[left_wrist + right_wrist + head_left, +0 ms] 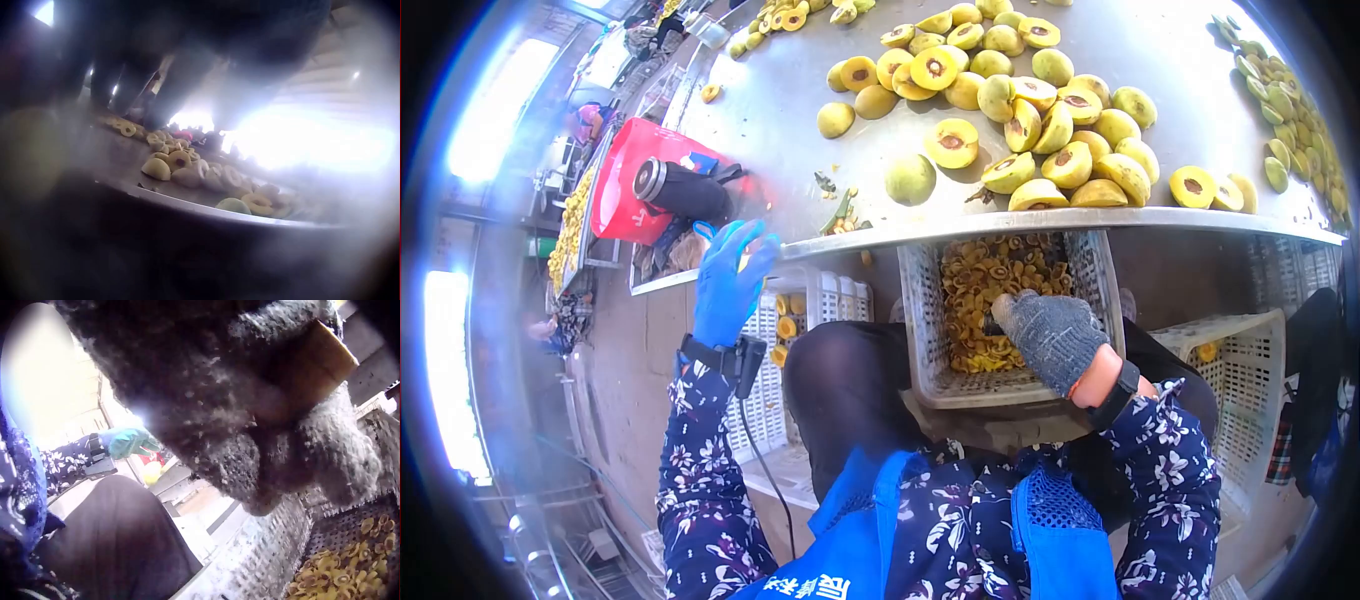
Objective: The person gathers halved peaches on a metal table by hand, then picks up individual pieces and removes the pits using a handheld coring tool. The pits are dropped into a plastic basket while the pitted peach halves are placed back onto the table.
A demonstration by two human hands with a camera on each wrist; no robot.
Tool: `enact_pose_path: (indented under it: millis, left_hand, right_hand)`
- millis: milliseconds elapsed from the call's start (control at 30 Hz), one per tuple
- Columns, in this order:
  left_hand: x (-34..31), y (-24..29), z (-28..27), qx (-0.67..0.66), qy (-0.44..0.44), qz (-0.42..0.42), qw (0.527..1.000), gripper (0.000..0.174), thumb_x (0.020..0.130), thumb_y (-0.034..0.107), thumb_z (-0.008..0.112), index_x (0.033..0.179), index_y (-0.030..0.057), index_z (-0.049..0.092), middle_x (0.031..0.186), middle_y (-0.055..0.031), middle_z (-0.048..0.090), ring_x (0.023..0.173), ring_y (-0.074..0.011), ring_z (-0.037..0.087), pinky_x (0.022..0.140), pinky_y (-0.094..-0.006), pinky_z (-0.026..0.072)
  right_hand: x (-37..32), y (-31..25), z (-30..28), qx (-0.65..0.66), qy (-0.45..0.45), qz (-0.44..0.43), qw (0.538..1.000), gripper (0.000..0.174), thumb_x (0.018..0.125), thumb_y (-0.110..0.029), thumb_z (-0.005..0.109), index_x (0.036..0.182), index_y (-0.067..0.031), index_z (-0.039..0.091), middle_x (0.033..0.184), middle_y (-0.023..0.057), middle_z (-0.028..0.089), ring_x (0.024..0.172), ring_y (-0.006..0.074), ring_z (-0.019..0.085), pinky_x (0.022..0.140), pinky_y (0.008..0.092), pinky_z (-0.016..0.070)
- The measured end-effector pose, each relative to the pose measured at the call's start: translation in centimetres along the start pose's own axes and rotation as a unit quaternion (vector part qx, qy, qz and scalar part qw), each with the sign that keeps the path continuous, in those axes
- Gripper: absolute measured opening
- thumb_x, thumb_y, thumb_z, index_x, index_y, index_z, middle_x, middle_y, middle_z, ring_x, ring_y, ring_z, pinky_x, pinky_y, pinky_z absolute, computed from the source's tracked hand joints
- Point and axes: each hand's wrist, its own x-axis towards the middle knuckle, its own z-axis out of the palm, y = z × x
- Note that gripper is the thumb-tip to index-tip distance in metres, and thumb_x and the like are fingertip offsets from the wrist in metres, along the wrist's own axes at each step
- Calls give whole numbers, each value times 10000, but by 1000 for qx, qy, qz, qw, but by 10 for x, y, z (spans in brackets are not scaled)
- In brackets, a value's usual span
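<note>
My left hand (735,280), in a blue glove, is just off the table's front edge, its fingers extended. In the right wrist view a blurred yellow piece (152,473) shows just below that hand. Under it stands a white crate (840,300) with yellow fruit halves (786,327). My right hand (1055,338), in a grey knitted glove, grips a wooden-handled tool (325,369) over a second crate (915,330) of yellow-brown fruit scraps (990,290). The tool's working end is largely hidden. Halved yellow stone fruit (1080,140) lies piled on the metal table.
The metal table (800,180) has a raised front rim. A red bag (622,190) and a black flask (690,192) are at its left. Another crate (1240,380) stands by my right knee. More fruit (1295,120) lines the far right. A cable (775,480) hangs from my left wrist.
</note>
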Motion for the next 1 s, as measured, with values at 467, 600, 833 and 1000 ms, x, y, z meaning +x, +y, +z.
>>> enact_pose_path:
  millis: [467,600,833,1000]
  left_hand:
    - [126,55,137,68,-242,150,956,709,699,314,723,1288,3,477,1162,-227,545,1059,-398,544,905,-446,442]
    - [116,63,108,-201,-270,-16,941,648,783,301,688,1303,-7,454,1118,-172,585,1023,-315,592,866,-395,483]
    - [52,116,103,-797,-153,-181,555,493,938,335,548,1280,-12,472,1106,-157,612,974,-263,625,838,-389,537]
    - [39,132,128,-819,-122,-175,533,508,965,401,482,1273,-2,482,1115,-176,604,989,-292,612,874,-409,518]
  right_hand:
    - [16,-2,-7,242,92,-45,965,241,840,-200,659,1007,-70,545,862,191,634,809,398,621,679,457,497]
    - [24,-10,-37,399,112,1,910,350,823,-205,684,1095,-41,536,901,231,634,854,418,620,705,468,503]
    - [35,-18,-37,426,164,52,888,453,785,-245,750,1115,-24,533,904,204,643,887,399,629,748,433,497]
    - [42,-18,-33,366,171,100,909,398,841,-267,669,1110,-26,501,893,254,643,869,447,614,717,511,491]
